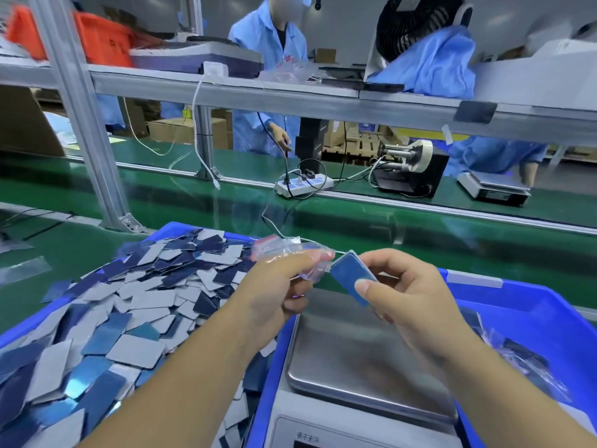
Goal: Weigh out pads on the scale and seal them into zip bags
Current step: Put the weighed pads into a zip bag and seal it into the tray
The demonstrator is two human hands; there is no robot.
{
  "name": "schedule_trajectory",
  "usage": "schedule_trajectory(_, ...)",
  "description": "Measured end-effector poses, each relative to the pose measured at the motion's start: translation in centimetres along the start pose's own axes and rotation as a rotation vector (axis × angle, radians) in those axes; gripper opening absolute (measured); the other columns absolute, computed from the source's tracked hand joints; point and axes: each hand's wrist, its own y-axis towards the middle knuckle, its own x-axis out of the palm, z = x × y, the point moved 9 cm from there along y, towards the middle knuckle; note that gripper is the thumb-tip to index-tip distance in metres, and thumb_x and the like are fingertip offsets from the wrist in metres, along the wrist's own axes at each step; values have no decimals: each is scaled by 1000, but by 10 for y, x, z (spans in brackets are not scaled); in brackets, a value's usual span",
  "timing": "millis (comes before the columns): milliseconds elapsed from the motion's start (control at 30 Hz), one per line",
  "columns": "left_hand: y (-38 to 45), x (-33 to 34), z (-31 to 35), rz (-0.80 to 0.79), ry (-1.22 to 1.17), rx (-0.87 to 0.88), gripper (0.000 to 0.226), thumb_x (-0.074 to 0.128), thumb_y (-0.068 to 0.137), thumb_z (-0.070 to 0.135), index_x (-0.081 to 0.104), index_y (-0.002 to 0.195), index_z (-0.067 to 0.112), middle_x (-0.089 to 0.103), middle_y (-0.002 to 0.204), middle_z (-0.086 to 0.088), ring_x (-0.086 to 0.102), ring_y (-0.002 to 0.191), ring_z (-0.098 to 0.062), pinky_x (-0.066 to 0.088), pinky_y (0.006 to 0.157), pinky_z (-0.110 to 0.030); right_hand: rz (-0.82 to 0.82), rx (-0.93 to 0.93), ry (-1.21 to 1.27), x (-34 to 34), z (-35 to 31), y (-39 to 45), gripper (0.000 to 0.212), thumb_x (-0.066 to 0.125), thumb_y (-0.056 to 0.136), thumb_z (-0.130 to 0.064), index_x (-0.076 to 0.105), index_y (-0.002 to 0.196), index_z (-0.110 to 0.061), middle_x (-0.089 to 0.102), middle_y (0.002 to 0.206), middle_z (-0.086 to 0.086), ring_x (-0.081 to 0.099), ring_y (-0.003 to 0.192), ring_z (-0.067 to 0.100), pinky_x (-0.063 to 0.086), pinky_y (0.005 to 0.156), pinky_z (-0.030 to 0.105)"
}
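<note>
Scale (371, 379) nearest, steel pan bare, between pad-heaped blue bin (181, 227) left and second blue bin (549, 305) right. Above pan: left hand (277, 286) pinching clear zip bag (297, 257), right hand (410, 295) gripping blue pad stack (350, 278), stack's far corner at bag mouth.

scale (368, 425) front panel, small Chinese chars, too blurred to read, orange crate (103, 38) marking, illegible

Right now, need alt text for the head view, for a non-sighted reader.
The right hand pinches a small stack of blue pads toward a clear zip bag held by the left hand, above an empty scale pan. A blue bin of loose pads sits left.
</note>
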Motion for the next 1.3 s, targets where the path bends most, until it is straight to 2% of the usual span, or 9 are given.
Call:
schedule_trajectory(167,1,-1,2,31,-5,26,15,75,82,32,80,70,25,70,80,9,29,54,-7,19,41,-17,39,-40,-97,-1,-3,-2,22,66,74,-21,72,88,-36,70,79,-8,51,58,8,39,53,17)
schedule_trajectory(267,1,5,-1,-21,-2,16,21,76,68,42,81,76,23,62,69,12,28,53,-6,17,44,-18,53,-47,-139,0,-2,-3,23,67,75,-24,71,91,-40,72,82,-7,53,66,14,42,57,25)
schedule_trajectory(433,-1,10,-3,-63,-33,10,16,78,71,38,79,75,23,55,68,10,25,54,-8,18,44,-17,105,-64,-192,-1,-3,-4,27,66,75,-23,70,92,-44,73,85,-8,59,71,29,52,68,45)
schedule_trajectory(667,-5,17,-1,-119,-24,2,17,74,84,34,67,86,19,52,72,5,23,58,-11,18,48,-20,153,-62,-233,-4,-6,-5,26,65,74,-26,68,92,-45,72,86,-11,65,73,26,55,67,40)
schedule_trajectory(800,-4,18,-1,-133,-28,19,28,75,79,32,68,98,12,58,77,2,32,56,-10,21,47,-20,186,-33,-103,-9,0,-3,23,66,73,-24,71,88,-41,72,83,-9,58,54,6,43,53,15)
schedule_trajectory(867,-4,19,0,-130,6,55,29,71,79,29,71,100,10,57,76,5,31,57,-9,18,50,-22,185,-26,-46,-10,1,-2,23,66,73,-22,72,89,-38,71,82,-8,54,50,2,39,51,10)
schedule_trajectory(1000,-6,21,1,-141,34,80,13,76,79,23,78,91,20,59,73,7,31,58,-8,17,52,-22,149,-35,-4,-4,-2,-3,23,67,73,-20,72,88,-37,72,83,-5,54,50,3,41,50,13)
schedule_trajectory(1167,-4,20,0,-135,53,72,45,75,74,27,70,116,11,56,70,6,31,53,-8,23,46,-18,84,-56,1,1,-3,-3,24,68,75,-15,73,92,-31,72,80,-5,58,58,2,42,55,11)
schedule_trajectory(1300,-6,25,5,-185,27,132,20,75,73,16,74,92,19,61,72,2,34,50,-8,22,44,-19,75,-74,-110,2,-2,-3,26,69,76,-20,73,97,-34,70,76,0,51,61,8,41,57,20)
